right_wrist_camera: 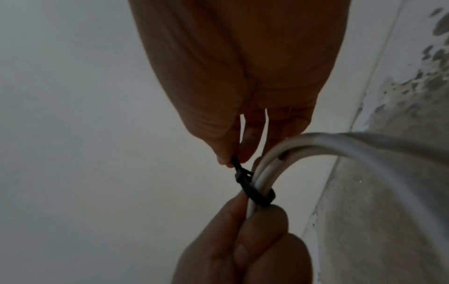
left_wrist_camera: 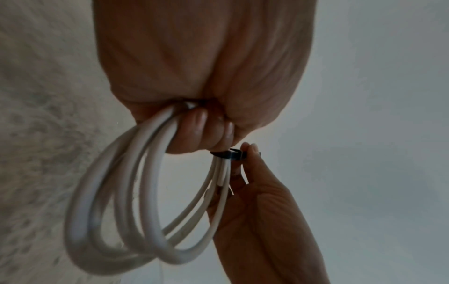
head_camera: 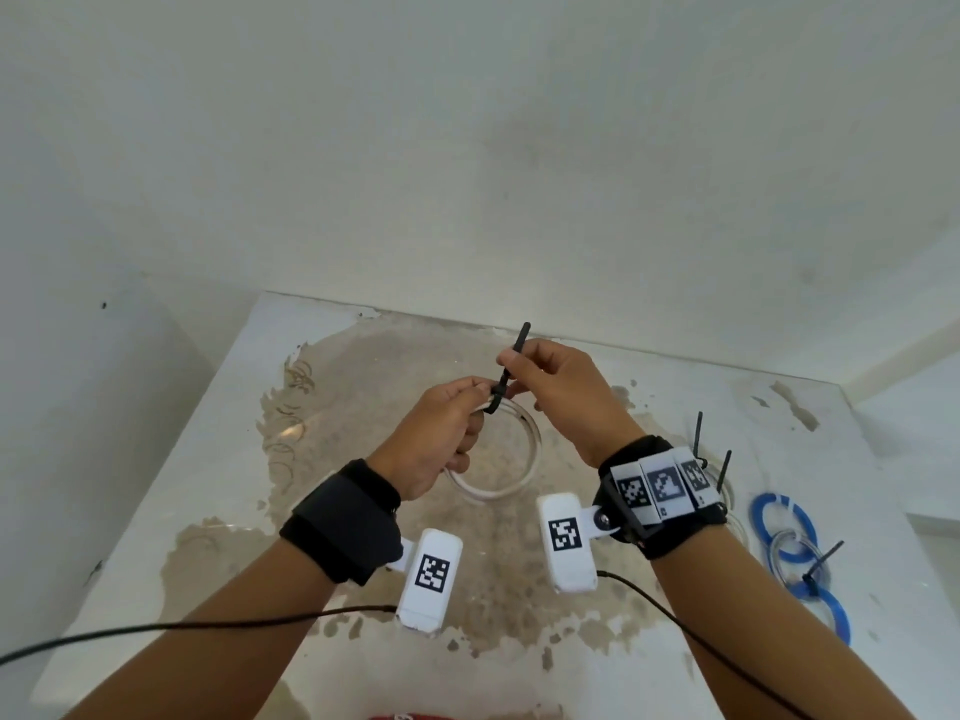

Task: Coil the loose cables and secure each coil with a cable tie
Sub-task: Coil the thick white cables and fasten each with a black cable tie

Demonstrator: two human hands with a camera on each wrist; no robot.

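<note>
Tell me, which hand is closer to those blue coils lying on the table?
Right. The right hand is raised left of the blue coils; the left hand is farther left still.

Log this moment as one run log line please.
step: tightening tie | left hand: holds white cable coil | right hand: pinches black cable tie tail | tie: looped round coil | table: tied blue coils

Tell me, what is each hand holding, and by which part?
The left hand grips the white cable coil at its bundled strands. The right hand pinches the black cable tie by its free tail.
</note>
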